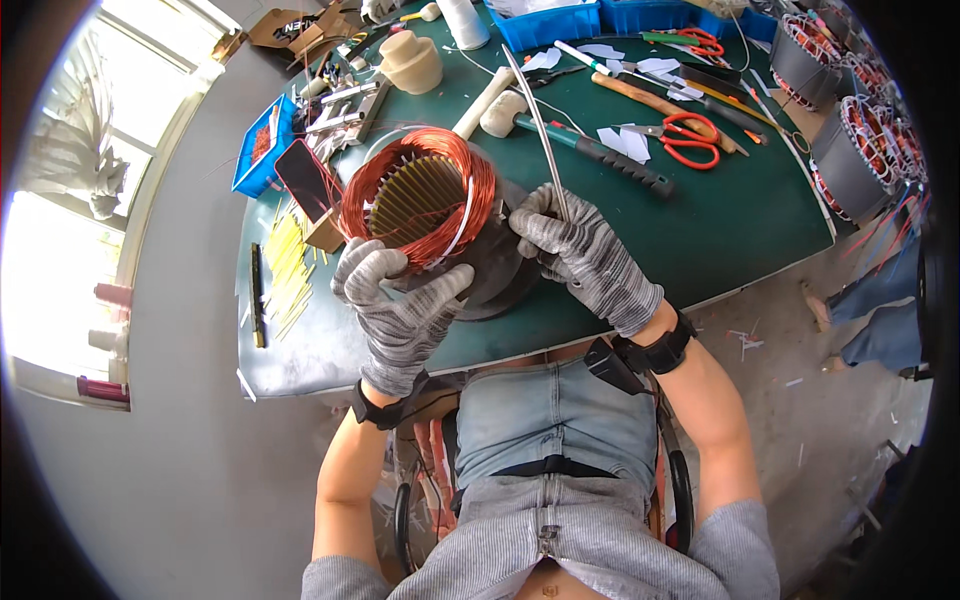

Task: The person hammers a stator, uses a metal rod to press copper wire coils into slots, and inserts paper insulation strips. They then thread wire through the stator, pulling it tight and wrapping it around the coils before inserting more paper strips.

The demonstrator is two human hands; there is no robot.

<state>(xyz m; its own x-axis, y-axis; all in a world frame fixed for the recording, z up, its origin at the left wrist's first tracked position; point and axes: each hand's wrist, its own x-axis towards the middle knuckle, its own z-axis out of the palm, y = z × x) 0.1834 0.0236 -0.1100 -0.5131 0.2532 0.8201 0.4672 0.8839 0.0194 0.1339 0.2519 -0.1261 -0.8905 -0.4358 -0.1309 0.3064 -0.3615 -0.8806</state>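
Observation:
In front of me a motor stator (475, 265) with thick copper windings (472, 180) and yellowish slot liners inside stands tilted on the green table. A white cord (464, 215) loops over the winding's near right side. My left hand (405, 310), in a striped grey glove, grips the stator's near left edge, thumb spread along the winding. My right hand (585, 250), gloved alike, is closed around a long, slim, pointed silvery tool (541, 125), its tip up and away from me. That hand is beside the stator's right side; its curled fingertips are partly hidden.
A white-headed mallet (503, 114), a green-and-black handled tool (600, 155) and red scissors (690, 140) lie beyond. Left are yellow sleeves (287, 265), a phone (305, 180) and a blue bin (263, 150). More stators (850, 160) stand far right, near another person's legs (880, 310).

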